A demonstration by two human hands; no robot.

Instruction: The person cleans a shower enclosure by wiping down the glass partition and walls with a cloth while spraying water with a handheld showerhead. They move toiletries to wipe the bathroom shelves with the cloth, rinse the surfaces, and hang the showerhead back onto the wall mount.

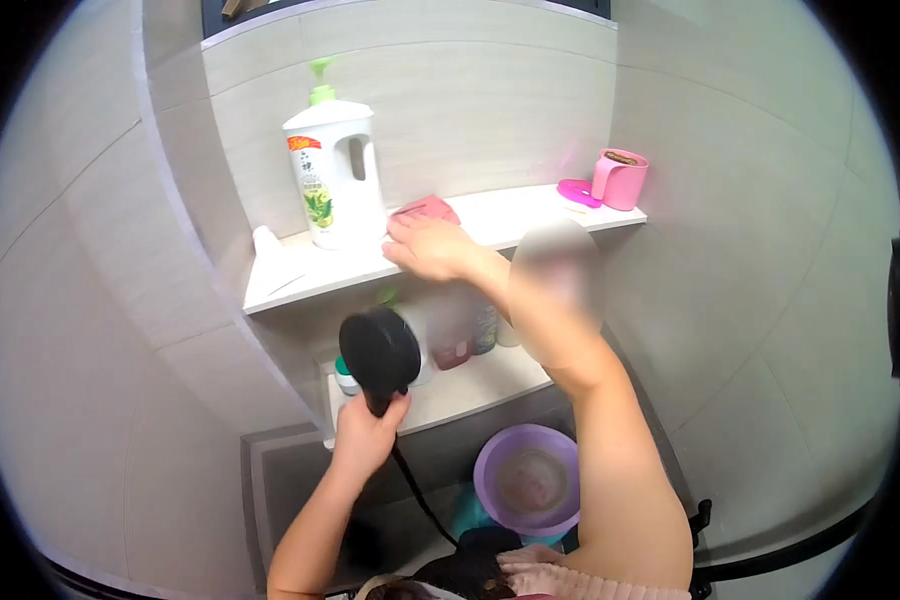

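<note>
My left hand is closed round the handle of a black shower head, held up in front of the lower shelf with its hose hanging down. On the white upper shelf, my right hand lies against a folded pink cloth, fingers bent over its near edge. Just left of that hand stands a large white pump bottle with a green top. A white tube is at the shelf's left end.
A pink mug and a magenta item sit at the upper shelf's right end. The lower shelf holds several bottles and a green-lidded jar. Below is a purple basin with cloudy water. Tiled walls close in both sides.
</note>
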